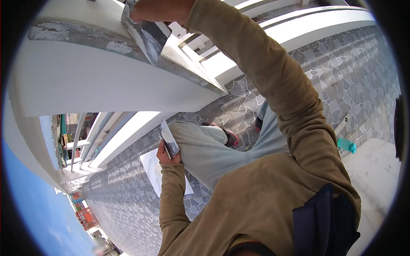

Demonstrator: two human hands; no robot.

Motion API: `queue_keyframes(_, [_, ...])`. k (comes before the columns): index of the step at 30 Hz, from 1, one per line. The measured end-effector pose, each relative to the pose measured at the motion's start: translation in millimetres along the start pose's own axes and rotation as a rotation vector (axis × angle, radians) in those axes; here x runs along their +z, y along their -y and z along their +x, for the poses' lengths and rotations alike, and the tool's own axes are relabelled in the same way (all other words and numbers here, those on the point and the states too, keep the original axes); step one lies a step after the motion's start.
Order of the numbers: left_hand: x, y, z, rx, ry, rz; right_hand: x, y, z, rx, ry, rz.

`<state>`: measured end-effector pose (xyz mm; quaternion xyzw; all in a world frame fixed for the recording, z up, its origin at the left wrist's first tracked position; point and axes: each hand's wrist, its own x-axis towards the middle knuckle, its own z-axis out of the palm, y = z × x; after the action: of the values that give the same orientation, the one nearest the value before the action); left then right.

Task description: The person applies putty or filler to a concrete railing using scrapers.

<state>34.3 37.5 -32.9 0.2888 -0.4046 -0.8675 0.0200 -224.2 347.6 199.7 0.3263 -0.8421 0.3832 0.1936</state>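
Note:
My left hand (169, 154) is closed around a flat metal blade (169, 138) that carries some white paste, beside my left knee. At the top of the view, my right hand (162, 10) grips a wide, smeared metal trowel (149, 38). The trowel lies against the grey edge strip (85, 39) of a white wall (115, 81), near its corner. Patches of white show along this rough strip. Part of my right hand is cut off by the frame's top edge.
A white sheet (150, 170) lies on the grey stone-patterned floor (128, 192) below my left hand. White railings (96, 136) run along the left. A turquoise bottle (346, 146) is at the right, beside a pale marbled surface (371, 170). My legs extend between the wall and floor.

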Motion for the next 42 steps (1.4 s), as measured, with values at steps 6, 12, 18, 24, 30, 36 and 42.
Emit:
queue_keyframes(6, [2.9, -1.5, -6.9, 0.017, -0.066, -0.035, 28.8, 3.2, -84.5, 0.240, -0.321, 0.350])
queue_keyframes(12, [-37.5, 1.6, 3.6, 0.049, 0.182, 0.001, 92.5, 25.3, -113.1, 0.113, -0.592, 0.388])
queue_keyframes(18, [1.1, -1.6, -4.8, 0.026, -0.029, -0.031, 76.9, 35.8, -134.7, 0.258, -0.535, 0.347])
queue_keyframes(24, [-10.1, 1.1, -2.5, 0.047, 0.036, -0.007, 83.0, -25.9, -102.2, 0.550, -0.143, 0.419])
queue_keyframes(30, [-34.4, -1.2, 8.7, -0.006, 0.237, -0.074, 22.0, 11.7, -48.0, 0.534, -0.040, 0.561])
queue_keyframes(36, [-19.9, -1.3, 5.1, -0.011, 0.160, -0.041, -19.4, 17.2, -27.4, 0.407, -0.170, 0.537])
queue_keyframes(42, [-9.7, -1.5, -3.0, 0.009, 0.057, -0.068, 55.8, -4.0, -108.9, 0.346, -0.411, 0.438])
